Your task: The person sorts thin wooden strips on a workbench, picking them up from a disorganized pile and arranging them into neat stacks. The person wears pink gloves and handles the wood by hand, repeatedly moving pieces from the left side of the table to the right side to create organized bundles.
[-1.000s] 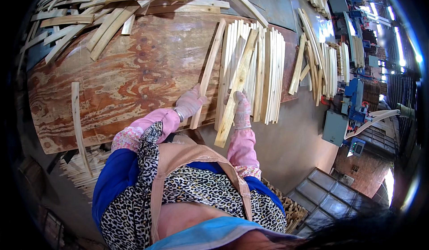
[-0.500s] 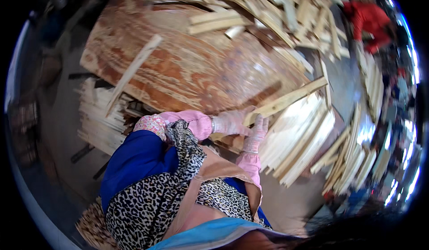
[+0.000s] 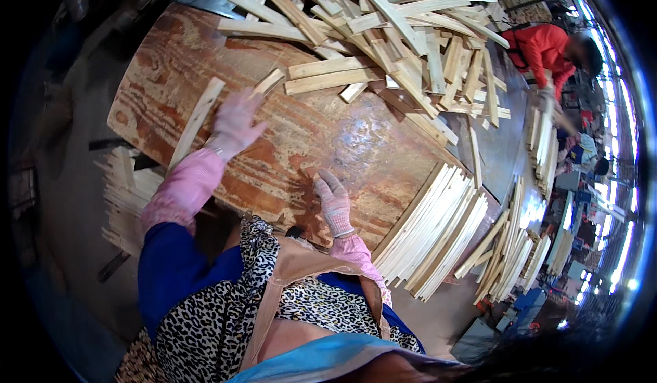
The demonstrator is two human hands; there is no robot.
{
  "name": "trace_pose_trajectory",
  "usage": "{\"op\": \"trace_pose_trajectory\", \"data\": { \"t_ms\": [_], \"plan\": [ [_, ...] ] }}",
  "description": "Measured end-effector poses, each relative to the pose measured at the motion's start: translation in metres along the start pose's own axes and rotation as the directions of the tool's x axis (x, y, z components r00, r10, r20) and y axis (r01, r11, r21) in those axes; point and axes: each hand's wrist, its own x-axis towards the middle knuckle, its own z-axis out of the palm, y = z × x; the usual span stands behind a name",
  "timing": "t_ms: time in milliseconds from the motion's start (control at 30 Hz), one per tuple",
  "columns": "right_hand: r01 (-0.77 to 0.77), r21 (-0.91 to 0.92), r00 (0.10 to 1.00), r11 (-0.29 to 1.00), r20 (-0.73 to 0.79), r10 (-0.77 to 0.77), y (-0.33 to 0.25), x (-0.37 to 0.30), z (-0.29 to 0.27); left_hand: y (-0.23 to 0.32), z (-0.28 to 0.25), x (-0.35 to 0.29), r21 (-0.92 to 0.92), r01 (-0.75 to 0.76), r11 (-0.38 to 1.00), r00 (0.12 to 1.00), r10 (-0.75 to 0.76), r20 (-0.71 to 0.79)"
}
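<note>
My left hand (image 3: 236, 120), in a pale work glove below a pink sleeve, is over the left part of a worn brown plywood board (image 3: 294, 137). Its thumb stands away from its fingers, which are slightly blurred. Just beyond the fingertips is a short wood piece (image 3: 269, 81); whether they touch cannot be made out. Beside that hand, a long wood strip (image 3: 197, 120) lies across the board's left edge. My right hand (image 3: 332, 203), also gloved, rests near the board's front edge, fingers extended and holding nothing visible. To its right lies a row of pale wood strips (image 3: 431, 229).
A loose heap of wood strips (image 3: 404, 34) covers the board's far side. More strips are stacked below the left edge (image 3: 126, 202) and bundled at the right (image 3: 506, 253). A person in red (image 3: 540, 48) handles strips at the far right.
Both hands have come off the strip they held at the right. My left hand has moved far left across the board; my right has shifted left. The short piece now shows near my left hand.
</note>
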Motion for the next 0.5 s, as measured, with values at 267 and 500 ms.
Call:
{"op": "trace_pose_trajectory", "data": {
  "t_ms": [267,500],
  "plan": [
    [0.007,0.05,0.991,0.999,-0.133,0.0,-0.035,-0.008,-0.007,0.107,0.01,0.168,-0.006,-0.07,0.998,0.973,0.07,0.218],
    [-0.102,0.077,0.946,0.992,-0.302,0.121,-0.031,-0.006,-0.031,0.17,-0.023,0.08,-0.309,0.03,0.951,0.914,0.099,0.394]
  ]
}}
